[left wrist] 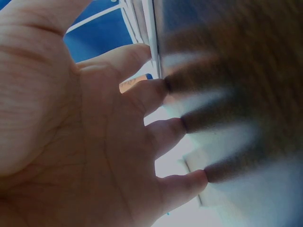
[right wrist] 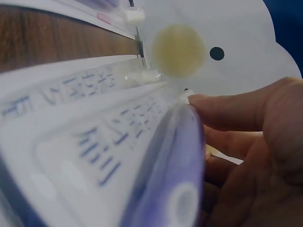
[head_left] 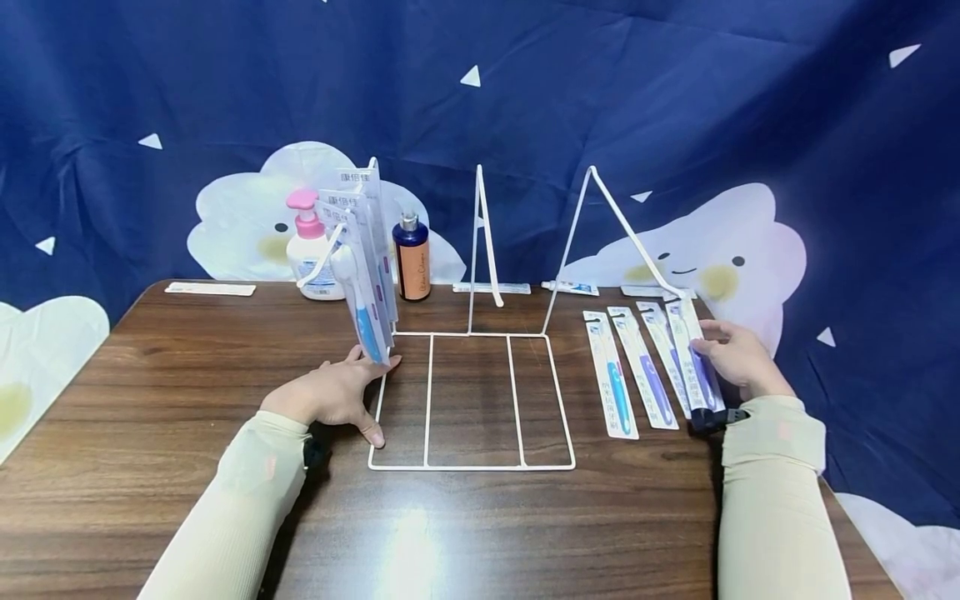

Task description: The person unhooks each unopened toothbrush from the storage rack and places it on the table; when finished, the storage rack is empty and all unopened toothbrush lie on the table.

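Note:
A white wire rack (head_left: 472, 402) stands mid-table with upright dividers. Several packed toothbrushes (head_left: 365, 267) stand on end against its left divider. My left hand (head_left: 348, 392) rests on the table at their foot, fingers straight, the index tip touching the lowest pack. The left wrist view shows the left hand (left wrist: 118, 142) spread, fingertips on the wood beside a rack wire (left wrist: 154, 38). Several packs lie flat on the right. My right hand (head_left: 733, 354) grips the rightmost one, the purple toothbrush pack (head_left: 699, 367). Close up, the purple toothbrush pack (right wrist: 118, 156) sits against my fingers (right wrist: 236, 113).
A pink-pump soap bottle (head_left: 309, 246) and a brown bottle (head_left: 412, 258) stand behind the rack. A toothpaste tube (head_left: 572, 287) and flat packs (head_left: 210, 289) lie along the table's far edge. A blue cloud-print curtain hangs behind.

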